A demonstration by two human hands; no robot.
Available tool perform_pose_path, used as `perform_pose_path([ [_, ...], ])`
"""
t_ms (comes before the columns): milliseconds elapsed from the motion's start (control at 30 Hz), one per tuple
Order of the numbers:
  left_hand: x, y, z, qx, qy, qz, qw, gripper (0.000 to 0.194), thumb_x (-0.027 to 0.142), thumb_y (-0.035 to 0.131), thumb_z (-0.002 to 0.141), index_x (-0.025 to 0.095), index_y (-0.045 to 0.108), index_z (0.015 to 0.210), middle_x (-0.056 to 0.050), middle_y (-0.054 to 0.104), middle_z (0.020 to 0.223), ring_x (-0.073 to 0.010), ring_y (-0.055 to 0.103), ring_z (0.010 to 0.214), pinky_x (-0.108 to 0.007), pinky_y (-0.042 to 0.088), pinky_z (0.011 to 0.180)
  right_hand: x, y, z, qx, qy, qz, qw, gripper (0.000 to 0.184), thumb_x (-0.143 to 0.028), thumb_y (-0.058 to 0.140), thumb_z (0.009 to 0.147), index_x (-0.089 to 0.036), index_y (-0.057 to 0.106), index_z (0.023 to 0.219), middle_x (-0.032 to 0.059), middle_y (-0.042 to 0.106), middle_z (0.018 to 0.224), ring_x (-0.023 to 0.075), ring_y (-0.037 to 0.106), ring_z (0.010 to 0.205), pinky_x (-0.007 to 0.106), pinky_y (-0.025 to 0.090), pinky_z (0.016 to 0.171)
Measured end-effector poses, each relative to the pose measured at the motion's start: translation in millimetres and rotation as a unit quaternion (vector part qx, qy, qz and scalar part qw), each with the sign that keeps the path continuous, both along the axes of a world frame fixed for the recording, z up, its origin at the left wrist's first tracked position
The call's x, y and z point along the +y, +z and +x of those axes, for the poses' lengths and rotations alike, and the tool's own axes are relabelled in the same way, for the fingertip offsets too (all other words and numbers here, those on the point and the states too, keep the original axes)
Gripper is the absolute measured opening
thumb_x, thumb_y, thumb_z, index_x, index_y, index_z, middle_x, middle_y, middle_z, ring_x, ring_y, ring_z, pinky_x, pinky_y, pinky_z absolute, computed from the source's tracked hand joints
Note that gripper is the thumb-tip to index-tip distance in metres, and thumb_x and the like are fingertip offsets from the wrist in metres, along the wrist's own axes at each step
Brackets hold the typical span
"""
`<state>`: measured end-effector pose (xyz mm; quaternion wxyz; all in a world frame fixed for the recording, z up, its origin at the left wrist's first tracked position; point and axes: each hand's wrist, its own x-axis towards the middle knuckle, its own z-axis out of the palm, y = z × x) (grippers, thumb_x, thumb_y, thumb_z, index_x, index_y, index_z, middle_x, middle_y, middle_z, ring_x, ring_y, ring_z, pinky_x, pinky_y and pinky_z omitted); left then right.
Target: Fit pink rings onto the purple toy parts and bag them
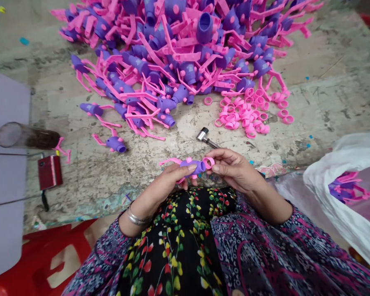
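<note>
Clutching a purple part (191, 167), the left hand (172, 180) clamps its fingers around it. The right hand (231, 166) pinches a pink ring (208, 163) between its fingers — a hammer (205, 135) lies just beyond.

The left hand (172, 179) covers the lower part of a purple plastic piece (193, 166), so I cannot see its underside. The fingers of the right hand (234, 166) hide a little of a pink ring (208, 163). The handle of a small hammer (203, 135) goes behind these fingers, and its end is not visible. The top edge of the view cuts off the heap of pink and purple parts (172, 53). The right edge cuts off a white plastic bag (342, 185), and the parts inside look blurred through it. The dark content of a glass jar (27, 135) is not clear, and the blue bits (24, 40) on the floor are too small to tell.
</note>
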<state>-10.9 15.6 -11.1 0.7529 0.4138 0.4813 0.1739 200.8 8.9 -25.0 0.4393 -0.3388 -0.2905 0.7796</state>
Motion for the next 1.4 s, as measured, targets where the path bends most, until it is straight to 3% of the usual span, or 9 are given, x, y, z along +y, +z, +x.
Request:
perform_pose_path([
  [333,0,-4.9,2,0.008,0.022,-0.026,0.999,0.040,0.054,0.064,0.082,0.016,0.074,0.074,-0.005,0.072,0.071,-0.0174,0.062,0.065,-0.031,0.046,0.069,1,-4.3,0,-0.024,-0.013,-0.001,1.000,0.028,-0.018,0.085,0.070,-0.024,0.076,0.096,-0.0016,0.072,0.088,0.0096,0.064,0.076,0.022,0.056,0.071],
  [633,1,0.7,4,0.039,0.003,0.003,0.999,0.044,0.058,0.061,0.082,0.016,0.070,0.074,-0.005,0.071,0.072,-0.0108,0.053,0.047,-0.026,0.035,0.049,2,-5.4,-1,-0.050,-0.010,0.006,0.999,0.025,-0.024,0.085,0.071,-0.024,0.076,0.093,-0.0020,0.071,0.084,0.0098,0.063,0.071,0.027,0.056,0.075],
  [1033,-2,2.4,9,0.082,0.024,0.006,0.996,0.042,0.055,0.059,0.084,0.015,0.065,0.074,-0.005,0.070,0.068,-0.0092,0.050,0.047,-0.023,0.037,0.047,1,-13.8,-3,-0.062,-0.013,0.005,0.998,0.029,-0.020,0.084,0.071,-0.026,0.076,0.098,-0.0022,0.074,0.089,0.0103,0.067,0.080,0.026,0.055,0.082],
  [1400,-3,-7.7,9,0.152,-0.010,0.080,0.985,0.046,0.059,0.057,0.085,0.016,0.067,0.072,-0.005,0.071,0.068,-0.0117,0.049,0.046,-0.026,0.035,0.047,1,-15.5,-4,-0.128,-0.012,0.049,0.991,0.024,-0.024,0.083,0.073,-0.026,0.076,0.095,-0.0008,0.075,0.091,0.0139,0.068,0.085,0.032,0.055,0.086],
])
